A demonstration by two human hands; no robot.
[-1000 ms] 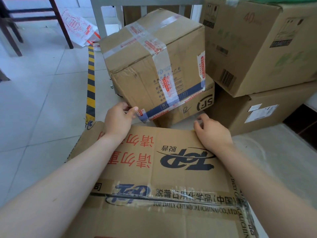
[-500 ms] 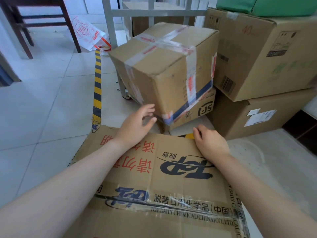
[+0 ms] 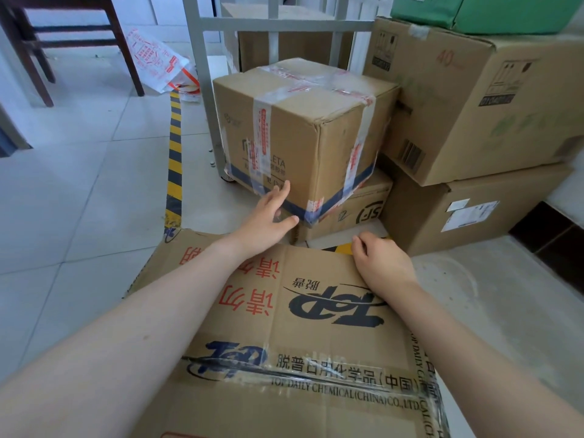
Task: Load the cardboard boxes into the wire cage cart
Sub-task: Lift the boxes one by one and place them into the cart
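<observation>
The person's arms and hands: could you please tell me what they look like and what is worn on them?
Left forearm and right forearm are bare to the frame's edge, no sleeve in view. Left hand and right hand wear no glove, ring, watch or band.

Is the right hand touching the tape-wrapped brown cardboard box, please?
No, the right hand grips the far edge of the large blue-printed cardboard box instead.

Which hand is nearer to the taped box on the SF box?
Left. The left hand touches the taped box low down; the right hand holds the far edge of the TOP box.
</observation>
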